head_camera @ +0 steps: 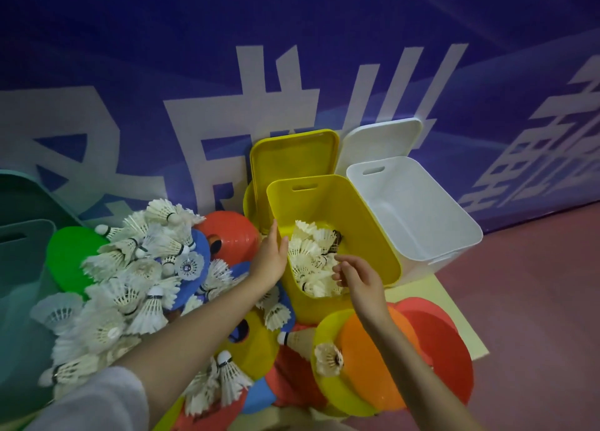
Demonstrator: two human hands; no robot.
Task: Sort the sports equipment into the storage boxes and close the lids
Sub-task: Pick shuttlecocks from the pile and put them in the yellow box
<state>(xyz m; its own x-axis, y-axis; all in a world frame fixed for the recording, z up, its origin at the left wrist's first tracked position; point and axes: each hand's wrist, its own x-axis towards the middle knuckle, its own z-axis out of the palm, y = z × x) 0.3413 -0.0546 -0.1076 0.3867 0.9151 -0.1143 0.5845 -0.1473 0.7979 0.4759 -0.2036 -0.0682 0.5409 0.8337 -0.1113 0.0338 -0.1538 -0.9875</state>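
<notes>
A yellow storage box stands open in the middle, with several white shuttlecocks inside. My left hand rests flat against the box's left rim, fingers straight. My right hand hovers over the box's near edge with fingers loosely curled and nothing seen in them. A big heap of shuttlecocks lies at the left on flat coloured cone markers. More discs lie stacked at the lower right, one shuttlecock on them.
An empty white box stands right of the yellow one. Its white lid and the yellow lid lean on the blue banner wall behind. A teal box sits at the far left. Reddish floor lies at the right.
</notes>
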